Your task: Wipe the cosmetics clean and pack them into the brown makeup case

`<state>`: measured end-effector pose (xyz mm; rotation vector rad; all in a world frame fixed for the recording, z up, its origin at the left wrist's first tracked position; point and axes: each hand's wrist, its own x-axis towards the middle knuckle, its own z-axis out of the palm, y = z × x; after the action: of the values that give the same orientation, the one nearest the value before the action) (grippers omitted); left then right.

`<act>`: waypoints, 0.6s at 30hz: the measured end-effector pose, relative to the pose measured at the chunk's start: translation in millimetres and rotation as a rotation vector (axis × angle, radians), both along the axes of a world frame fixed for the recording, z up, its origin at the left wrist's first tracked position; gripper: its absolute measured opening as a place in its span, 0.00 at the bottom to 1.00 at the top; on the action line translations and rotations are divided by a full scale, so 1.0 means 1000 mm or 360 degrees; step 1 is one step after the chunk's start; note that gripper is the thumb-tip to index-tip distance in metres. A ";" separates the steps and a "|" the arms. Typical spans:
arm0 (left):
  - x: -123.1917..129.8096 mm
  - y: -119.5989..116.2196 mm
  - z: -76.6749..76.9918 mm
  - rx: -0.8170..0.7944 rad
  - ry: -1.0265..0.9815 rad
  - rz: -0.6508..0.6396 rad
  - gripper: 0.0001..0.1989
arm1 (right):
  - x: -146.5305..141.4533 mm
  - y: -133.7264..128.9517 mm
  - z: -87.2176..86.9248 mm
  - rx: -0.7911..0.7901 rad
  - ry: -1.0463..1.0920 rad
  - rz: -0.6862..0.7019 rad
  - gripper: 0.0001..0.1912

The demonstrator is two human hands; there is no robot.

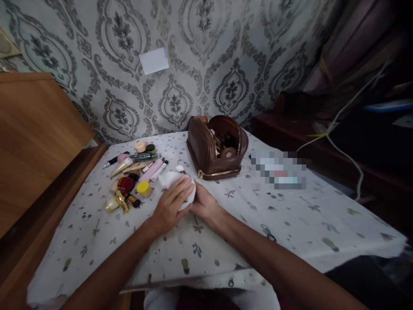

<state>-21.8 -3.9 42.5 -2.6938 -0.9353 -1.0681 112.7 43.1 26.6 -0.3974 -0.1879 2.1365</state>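
My left hand presses a white tissue or cloth with its fingers laid together over it. Against the other side of it, my right hand is closed, with its fingers mostly hidden; what it grips under the white material does not show. Just behind the hands is a small white-capped item. Left of them lie a yellow-lidded jar, a pink tube, a gold bottle, a dark red jar and several other cosmetics. A brown zip bag stands unzipped beyond my hands, with cosmetics inside.
A patterned white cloth covers the table. Blurred-out flat item lies at the right. A wooden panel borders the left side, and a patterned wall the back. White cables hang at the right.
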 end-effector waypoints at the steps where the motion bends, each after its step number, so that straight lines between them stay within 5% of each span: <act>1: -0.002 0.002 0.000 -0.0030 -0.0038 0.0075 0.31 | -0.001 -0.003 0.005 -0.0085 -0.0001 0.0024 0.11; 8: -0.013 0.009 -0.003 -0.0187 -0.0204 0.0237 0.40 | -0.008 -0.020 0.028 -0.0226 -0.0095 0.0040 0.10; 12: -0.010 0.005 -0.001 -0.0071 -0.0099 0.0070 0.31 | -0.003 -0.015 0.029 -0.0355 0.0006 0.0027 0.15; 18: -0.002 -0.004 0.001 0.0049 0.0001 -0.0250 0.27 | 0.010 -0.007 0.026 -0.0285 0.0129 0.0378 0.25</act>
<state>-23.4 -7.5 43.0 -2.7805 -0.7110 -1.0990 122.6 36.3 52.4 -0.4072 0.0040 2.4086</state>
